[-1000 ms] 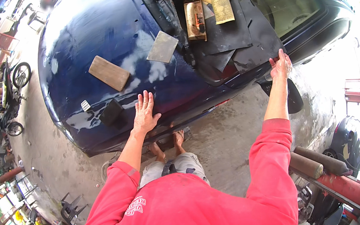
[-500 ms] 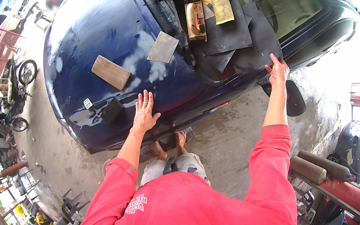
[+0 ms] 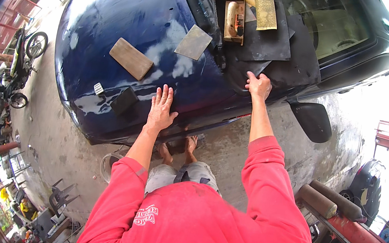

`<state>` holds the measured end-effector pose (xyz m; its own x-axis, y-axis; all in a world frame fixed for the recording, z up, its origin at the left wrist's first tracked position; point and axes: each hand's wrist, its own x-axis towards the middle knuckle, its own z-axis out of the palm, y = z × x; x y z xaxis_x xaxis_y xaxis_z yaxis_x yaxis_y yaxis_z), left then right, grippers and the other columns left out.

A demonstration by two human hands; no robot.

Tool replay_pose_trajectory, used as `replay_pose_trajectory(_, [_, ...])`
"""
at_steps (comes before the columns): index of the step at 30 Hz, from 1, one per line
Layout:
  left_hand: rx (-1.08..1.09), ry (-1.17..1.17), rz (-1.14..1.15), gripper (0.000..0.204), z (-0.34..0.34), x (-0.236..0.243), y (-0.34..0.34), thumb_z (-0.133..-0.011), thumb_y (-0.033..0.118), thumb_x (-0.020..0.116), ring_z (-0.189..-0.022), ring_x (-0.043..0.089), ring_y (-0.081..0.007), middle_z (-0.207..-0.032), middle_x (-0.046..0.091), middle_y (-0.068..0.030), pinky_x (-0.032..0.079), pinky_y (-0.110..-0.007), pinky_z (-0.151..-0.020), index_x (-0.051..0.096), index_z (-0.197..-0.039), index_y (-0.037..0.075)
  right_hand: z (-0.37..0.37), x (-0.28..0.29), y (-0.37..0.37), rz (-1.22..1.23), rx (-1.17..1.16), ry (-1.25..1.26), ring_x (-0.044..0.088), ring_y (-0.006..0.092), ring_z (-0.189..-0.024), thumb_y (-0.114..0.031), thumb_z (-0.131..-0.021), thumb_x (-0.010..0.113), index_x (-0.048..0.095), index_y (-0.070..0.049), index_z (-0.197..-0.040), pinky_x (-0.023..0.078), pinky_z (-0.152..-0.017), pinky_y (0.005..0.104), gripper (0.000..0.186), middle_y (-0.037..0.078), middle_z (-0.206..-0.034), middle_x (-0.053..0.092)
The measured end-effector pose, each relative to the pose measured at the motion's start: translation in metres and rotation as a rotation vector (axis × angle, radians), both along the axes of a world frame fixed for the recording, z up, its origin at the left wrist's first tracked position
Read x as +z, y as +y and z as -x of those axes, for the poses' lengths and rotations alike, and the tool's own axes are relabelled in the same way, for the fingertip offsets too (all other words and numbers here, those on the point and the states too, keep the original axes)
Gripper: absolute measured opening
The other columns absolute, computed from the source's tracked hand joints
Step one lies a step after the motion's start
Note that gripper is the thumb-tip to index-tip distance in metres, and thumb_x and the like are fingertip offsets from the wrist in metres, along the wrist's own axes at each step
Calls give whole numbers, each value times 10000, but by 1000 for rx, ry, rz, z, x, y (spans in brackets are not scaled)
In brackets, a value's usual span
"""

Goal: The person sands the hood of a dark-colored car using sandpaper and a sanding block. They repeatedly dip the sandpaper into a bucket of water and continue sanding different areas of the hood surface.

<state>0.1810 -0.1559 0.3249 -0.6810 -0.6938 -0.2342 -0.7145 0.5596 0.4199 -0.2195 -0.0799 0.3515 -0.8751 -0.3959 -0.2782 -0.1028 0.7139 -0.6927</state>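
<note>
My left hand [image 3: 160,109] lies open, fingers spread, on the dark blue hood [image 3: 110,12], below a brown rectangular block [image 3: 131,58]. My right hand [image 3: 259,87] has its fingers curled at the windshield's lower corner, by the edge of the dark flat sheets [image 3: 299,56]; what they grip, if anything, is unclear. Higher on those sheets lie a wooden-based tool [image 3: 233,20] and yellowish abrasive strips [image 3: 263,7]. A grey square sheet [image 3: 193,42], a small light block [image 3: 98,88] and a dark pad [image 3: 124,100] rest on the hood, which has pale dull patches.
The side mirror [image 3: 311,121] juts out right of my right arm. Motorbikes [image 3: 25,65] stand along the left. A metal rail with cylinders [image 3: 328,203] is at the lower right. My bare feet stand on concrete [image 3: 53,152] beside the car; a round container [image 3: 107,166] is near them.
My right hand has moved left from the sheets' right edge toward the windshield's lower corner. My left hand stays on the hood. The view has shifted slightly.
</note>
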Motion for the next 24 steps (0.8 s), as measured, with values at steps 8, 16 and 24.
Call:
replay_pose_trajectory(8, [22, 31, -22, 1107, -3, -2, 1, -894, 272, 847, -1675, 71, -426, -1827, 79, -156, 207, -596, -1325, 162, -1746, 107, 45, 57, 15, 386, -38, 43, 750, 173, -556, -243, -1053, 703, 618, -42, -756, 536, -433, 295, 369, 121, -743, 775])
replay_pose_trajectory(16, [6, 11, -22, 1136, 1, 6, -3, -872, 300, 860, -1672, 70, -443, -1827, 71, -167, 207, -614, -1318, 161, -1745, 97, 32, 160, 55, 436, 217, 1110, 767, 219, -716, -42, -999, 733, 810, -93, -1265, 611, -660, 337, 282, 95, -861, 789])
replay_pose_trajectory(24, [781, 1080, -1269, 569, 59, 29, -7, -1024, 432, 757, -1379, 515, -272, -1472, 585, -102, 439, -494, -1128, 574, -1450, 102, -171, 64, 97, 318, 623, 730, 702, 214, -745, -86, -849, 847, 763, -312, -1376, 577, -629, 367, 580, 20, -995, 673])
